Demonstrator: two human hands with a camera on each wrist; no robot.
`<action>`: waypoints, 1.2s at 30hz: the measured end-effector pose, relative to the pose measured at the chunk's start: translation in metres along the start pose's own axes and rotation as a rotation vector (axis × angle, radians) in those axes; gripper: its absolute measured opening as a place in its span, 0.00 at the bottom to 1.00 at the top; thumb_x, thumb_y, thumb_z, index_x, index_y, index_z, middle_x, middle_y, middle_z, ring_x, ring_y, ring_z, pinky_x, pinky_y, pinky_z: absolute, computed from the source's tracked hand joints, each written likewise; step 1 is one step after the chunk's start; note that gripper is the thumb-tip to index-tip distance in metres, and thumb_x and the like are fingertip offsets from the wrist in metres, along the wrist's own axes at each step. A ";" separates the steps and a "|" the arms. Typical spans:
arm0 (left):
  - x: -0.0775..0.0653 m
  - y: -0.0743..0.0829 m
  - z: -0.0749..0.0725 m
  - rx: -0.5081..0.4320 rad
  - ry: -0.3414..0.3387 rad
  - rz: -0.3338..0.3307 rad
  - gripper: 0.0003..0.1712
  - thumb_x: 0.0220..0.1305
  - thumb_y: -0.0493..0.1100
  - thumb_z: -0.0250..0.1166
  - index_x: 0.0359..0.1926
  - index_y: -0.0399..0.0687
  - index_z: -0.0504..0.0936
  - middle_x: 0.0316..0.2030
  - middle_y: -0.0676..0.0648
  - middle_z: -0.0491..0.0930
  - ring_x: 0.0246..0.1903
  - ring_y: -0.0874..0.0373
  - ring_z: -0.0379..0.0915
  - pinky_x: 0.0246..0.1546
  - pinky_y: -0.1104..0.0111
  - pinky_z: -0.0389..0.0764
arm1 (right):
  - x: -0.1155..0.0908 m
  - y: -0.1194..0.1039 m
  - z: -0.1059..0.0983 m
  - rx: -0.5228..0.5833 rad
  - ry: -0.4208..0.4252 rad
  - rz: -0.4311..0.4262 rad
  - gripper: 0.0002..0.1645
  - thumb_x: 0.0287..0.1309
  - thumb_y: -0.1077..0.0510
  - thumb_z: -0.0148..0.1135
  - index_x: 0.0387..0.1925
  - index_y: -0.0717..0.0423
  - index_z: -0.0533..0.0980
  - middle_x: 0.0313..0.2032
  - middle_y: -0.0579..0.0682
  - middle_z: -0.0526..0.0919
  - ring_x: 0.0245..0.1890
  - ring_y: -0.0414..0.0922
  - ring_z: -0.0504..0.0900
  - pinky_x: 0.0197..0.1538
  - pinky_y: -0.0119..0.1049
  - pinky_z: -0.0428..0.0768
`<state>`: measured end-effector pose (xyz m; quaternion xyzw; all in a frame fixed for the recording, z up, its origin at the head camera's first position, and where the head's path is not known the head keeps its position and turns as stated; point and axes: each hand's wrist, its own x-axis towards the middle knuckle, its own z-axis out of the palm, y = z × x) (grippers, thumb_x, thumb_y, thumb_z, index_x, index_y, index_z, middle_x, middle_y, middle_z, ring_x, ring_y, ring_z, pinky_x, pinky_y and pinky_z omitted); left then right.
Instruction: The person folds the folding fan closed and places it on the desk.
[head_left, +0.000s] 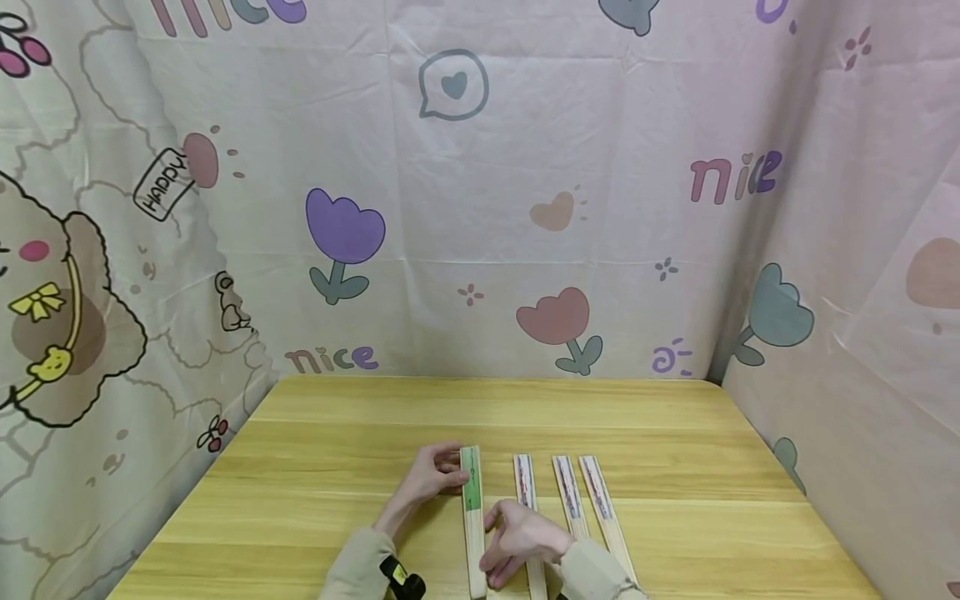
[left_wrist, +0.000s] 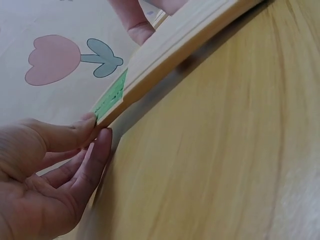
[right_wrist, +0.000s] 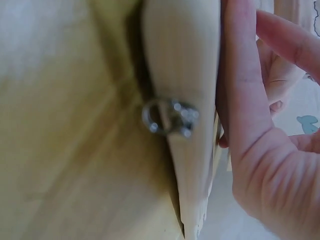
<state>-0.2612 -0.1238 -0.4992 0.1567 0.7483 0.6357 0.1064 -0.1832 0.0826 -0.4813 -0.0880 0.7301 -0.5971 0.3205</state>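
A folded hand fan [head_left: 473, 533] stands on edge or tilts over the table, its far end covered in green and its near part bare wood ribs. My left hand [head_left: 431, 475] pinches the green end between thumb and fingers, as the left wrist view shows too. Against the fan's right side, nearer me, my right hand [head_left: 523, 537] rests its fingertips. In the right wrist view a blurred wooden fan end with a metal ring [right_wrist: 175, 120] lies close to the lens, beside straight fingers [right_wrist: 245, 75].
Three more folded fans lie to the right with patterned far ends: one [head_left: 525, 475] partly under my right hand, then a second [head_left: 570, 492] and a third [head_left: 600, 493]. The wooden table [head_left: 337, 450] meets printed cloth [head_left: 450, 208] at the back and sides.
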 end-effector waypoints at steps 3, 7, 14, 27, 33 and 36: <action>-0.001 0.001 0.001 0.014 -0.003 -0.002 0.37 0.60 0.24 0.66 0.66 0.14 0.59 0.56 0.17 0.73 0.43 0.46 0.85 0.40 0.56 0.94 | 0.000 -0.001 0.000 0.000 0.000 0.000 0.24 0.50 0.78 0.66 0.45 0.65 0.66 0.24 0.61 0.83 0.17 0.45 0.82 0.25 0.37 0.92; -0.001 0.002 0.003 0.045 0.004 0.012 0.38 0.59 0.23 0.66 0.66 0.13 0.59 0.55 0.16 0.73 0.44 0.40 0.84 0.41 0.57 0.94 | -0.001 -0.002 0.000 -0.004 0.002 -0.001 0.24 0.49 0.78 0.66 0.45 0.65 0.66 0.23 0.60 0.83 0.16 0.45 0.82 0.25 0.38 0.91; -0.003 0.006 0.008 0.073 0.043 0.007 0.38 0.56 0.22 0.68 0.65 0.12 0.60 0.56 0.16 0.72 0.47 0.34 0.82 0.42 0.58 0.94 | -0.001 -0.001 0.000 -0.028 0.022 -0.012 0.25 0.48 0.77 0.67 0.45 0.66 0.66 0.23 0.61 0.85 0.16 0.44 0.82 0.25 0.38 0.91; -0.006 0.009 0.011 0.001 0.092 -0.052 0.38 0.55 0.19 0.66 0.65 0.12 0.60 0.59 0.17 0.69 0.49 0.34 0.81 0.41 0.59 0.94 | -0.003 -0.001 -0.003 -0.051 0.065 -0.023 0.28 0.47 0.77 0.68 0.49 0.69 0.65 0.23 0.62 0.85 0.17 0.45 0.83 0.26 0.39 0.92; -0.010 0.008 0.002 -0.037 0.091 -0.056 0.39 0.55 0.20 0.67 0.66 0.13 0.59 0.59 0.17 0.68 0.48 0.39 0.82 0.44 0.60 0.94 | -0.010 -0.006 -0.009 -0.082 0.094 -0.071 0.29 0.51 0.72 0.70 0.52 0.67 0.65 0.25 0.61 0.85 0.19 0.47 0.84 0.26 0.41 0.92; -0.012 0.010 -0.006 -0.050 0.094 -0.037 0.39 0.57 0.22 0.67 0.66 0.14 0.58 0.61 0.17 0.67 0.50 0.38 0.82 0.46 0.60 0.93 | -0.015 -0.011 -0.020 -0.079 0.095 -0.147 0.33 0.55 0.68 0.70 0.57 0.69 0.63 0.28 0.63 0.85 0.22 0.49 0.85 0.29 0.45 0.93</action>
